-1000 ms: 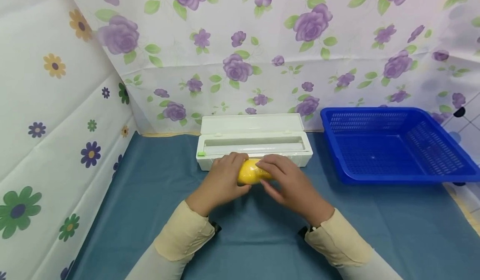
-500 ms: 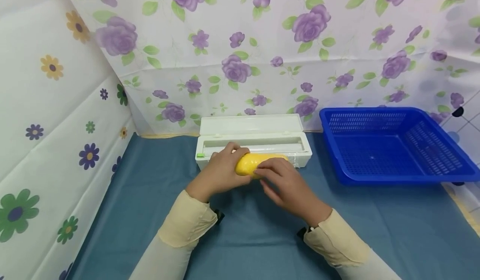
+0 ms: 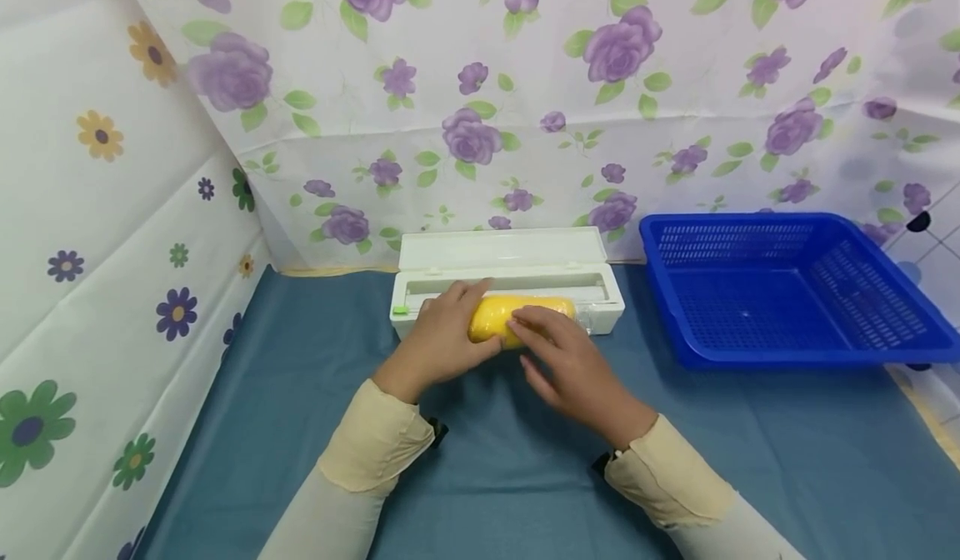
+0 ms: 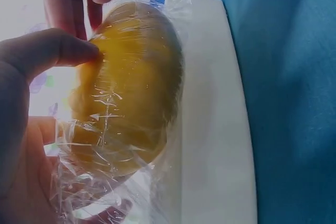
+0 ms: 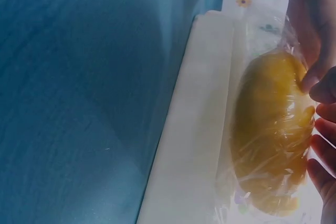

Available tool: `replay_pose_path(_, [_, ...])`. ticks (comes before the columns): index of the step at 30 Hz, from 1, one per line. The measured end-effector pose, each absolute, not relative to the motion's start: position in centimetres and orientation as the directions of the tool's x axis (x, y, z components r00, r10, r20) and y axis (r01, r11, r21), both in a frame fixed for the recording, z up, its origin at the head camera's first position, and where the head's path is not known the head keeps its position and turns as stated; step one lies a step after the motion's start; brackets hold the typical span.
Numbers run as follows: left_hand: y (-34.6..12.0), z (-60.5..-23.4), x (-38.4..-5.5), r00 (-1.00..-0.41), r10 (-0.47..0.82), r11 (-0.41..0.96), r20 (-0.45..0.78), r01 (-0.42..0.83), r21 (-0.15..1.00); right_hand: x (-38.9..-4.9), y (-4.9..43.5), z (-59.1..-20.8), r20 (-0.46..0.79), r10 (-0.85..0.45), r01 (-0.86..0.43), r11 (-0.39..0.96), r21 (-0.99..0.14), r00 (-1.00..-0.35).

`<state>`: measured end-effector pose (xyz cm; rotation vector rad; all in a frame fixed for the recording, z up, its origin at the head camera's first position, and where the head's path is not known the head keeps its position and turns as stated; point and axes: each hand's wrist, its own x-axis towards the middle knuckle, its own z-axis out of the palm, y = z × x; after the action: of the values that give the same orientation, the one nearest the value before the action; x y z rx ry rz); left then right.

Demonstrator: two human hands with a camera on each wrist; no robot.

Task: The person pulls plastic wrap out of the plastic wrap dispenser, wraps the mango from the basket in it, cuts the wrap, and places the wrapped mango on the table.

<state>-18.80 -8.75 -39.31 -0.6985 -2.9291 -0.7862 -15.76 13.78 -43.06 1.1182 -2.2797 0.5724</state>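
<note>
A yellow oval fruit, which looks like a mango [image 3: 491, 317], is covered in clear cling film [image 4: 105, 182] that bunches and creases at its ends. My left hand [image 3: 442, 335] holds it, with the thumb [image 4: 79, 51] pressing its near side. My right hand [image 3: 573, 364] lies against the fruit's right part; its fingertips touch the wrapped surface and its thumb stands apart below. Right behind the fruit is a white cling film dispenser [image 3: 502, 252] with its lid raised and a roll inside. Film also shows at the dispenser's front right.
To the right stands a blue plastic basket [image 3: 750, 310] with perforated walls. A teal cloth [image 3: 480, 493] covers the table. Floral sheets [image 3: 525, 168] hang behind and on the left. A small green slider [image 3: 401, 311] sits at the dispenser's left end.
Both hands have lifted the mango slightly away from me, toward the dispenser. The fruit has turned so its length lies crosswise, and my right fingers have shifted over its near side.
</note>
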Motion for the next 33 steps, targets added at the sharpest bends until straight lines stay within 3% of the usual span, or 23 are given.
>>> replay_pose_path(3, [-8.6, -39.0, -18.6, -0.874, 0.398, 0.768, 0.28, 0.484, 0.419, -16.0, 13.8, -43.0, 0.621, -0.582, -0.806, 0.573, -0.145, -0.526])
replay_pose_path(7, [-7.8, -38.3, -17.7, -0.746, 0.398, 0.75, 0.535, 0.6, 0.279, -16.4, 13.7, -42.8, 0.625, -0.574, -0.804, 0.574, -0.154, -0.53])
replay_pose_path(10, [-6.9, -38.1, -16.8, -0.693, 0.423, 0.75, 0.584, 0.629, 0.203, -16.8, 13.6, -42.8, 0.632, -0.564, -0.802, 0.576, -0.16, -0.531])
replay_pose_path(18, [-5.4, -38.8, -15.4, -0.786, 0.374, 0.855, 0.492, 0.498, 0.147, -17.9, 13.3, -42.3, 0.616, -0.535, -0.775, 0.596, -0.21, -0.578])
replay_pose_path(28, [-5.9, -39.4, -16.5, -0.796, 0.344, 0.862, 0.498, 0.478, 0.169, -19.0, 13.7, -42.0, 0.566, -0.519, -0.727, 0.648, -0.227, -0.64])
replay_pose_path(33, [-6.5, -39.7, -17.3, -0.803, 0.349, 0.884, 0.483, 0.453, 0.114, -19.5, 13.9, -41.7, 0.532, -0.515, -0.701, 0.675, -0.232, -0.672])
